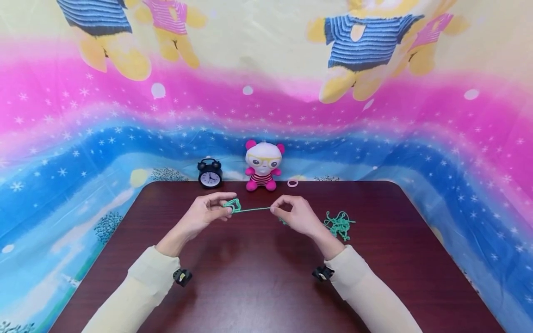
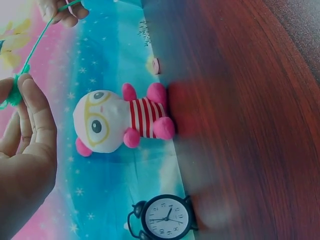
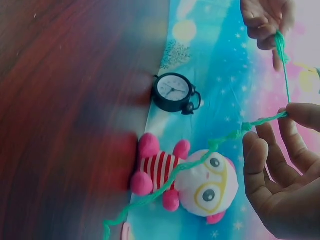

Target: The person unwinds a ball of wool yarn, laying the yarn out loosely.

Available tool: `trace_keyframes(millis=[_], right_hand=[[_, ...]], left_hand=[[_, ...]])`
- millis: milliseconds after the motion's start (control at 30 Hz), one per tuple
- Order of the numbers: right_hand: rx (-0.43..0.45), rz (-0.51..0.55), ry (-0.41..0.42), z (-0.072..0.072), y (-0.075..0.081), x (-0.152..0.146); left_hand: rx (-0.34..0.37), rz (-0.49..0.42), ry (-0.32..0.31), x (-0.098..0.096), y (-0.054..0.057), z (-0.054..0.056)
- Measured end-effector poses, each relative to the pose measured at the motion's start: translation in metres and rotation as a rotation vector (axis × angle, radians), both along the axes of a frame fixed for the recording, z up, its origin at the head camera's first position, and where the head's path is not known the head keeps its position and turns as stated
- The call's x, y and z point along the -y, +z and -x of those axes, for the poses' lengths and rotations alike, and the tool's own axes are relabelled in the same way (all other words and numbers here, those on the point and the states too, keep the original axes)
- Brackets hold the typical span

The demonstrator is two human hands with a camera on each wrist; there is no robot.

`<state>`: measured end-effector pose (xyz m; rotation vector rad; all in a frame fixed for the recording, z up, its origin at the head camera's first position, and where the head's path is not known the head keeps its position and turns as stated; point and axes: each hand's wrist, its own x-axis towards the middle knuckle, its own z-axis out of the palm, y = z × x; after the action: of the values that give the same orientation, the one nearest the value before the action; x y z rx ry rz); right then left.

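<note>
Between thumb and fingers my left hand [image 1: 201, 213] pinches a small looped bunch of green yarn [image 1: 235, 204]. A taut strand runs from it across to my right hand [image 1: 296, 214], whose thumb and index finger pinch it. Both hands are raised above the table. In the right wrist view the yarn [image 3: 172, 176] hangs on from the right fingertips as a loose, knotted tail. The left wrist view shows the bunch [image 2: 19, 90] squeezed between the left thumb and fingers. A loose tangle of green yarn [image 1: 339, 225] lies on the table, right of my right hand.
At the back of the dark red table [image 1: 258, 286] stand a black alarm clock [image 1: 210, 174] and a pink-and-white plush bear [image 1: 262, 165] with yellow glasses. A small pink ring [image 1: 293, 183] lies right of the bear. A printed cloth [image 1: 266, 106] hangs behind.
</note>
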<state>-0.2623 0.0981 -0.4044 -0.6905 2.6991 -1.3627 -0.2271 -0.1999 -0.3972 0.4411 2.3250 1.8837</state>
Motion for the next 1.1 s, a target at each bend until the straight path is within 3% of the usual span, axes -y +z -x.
trace_keyframes(millis=[400,1100], right_hand=[[-0.027,0.021,-0.083,0.007,0.005,-0.024],[0.01,0.14,-0.272,0.021,0.023,-0.085]], left_hand=[[0.011,-0.031,0.009,0.003,-0.001,0.0],[0.001,0.082,0.044,0.009,0.001,-0.001]])
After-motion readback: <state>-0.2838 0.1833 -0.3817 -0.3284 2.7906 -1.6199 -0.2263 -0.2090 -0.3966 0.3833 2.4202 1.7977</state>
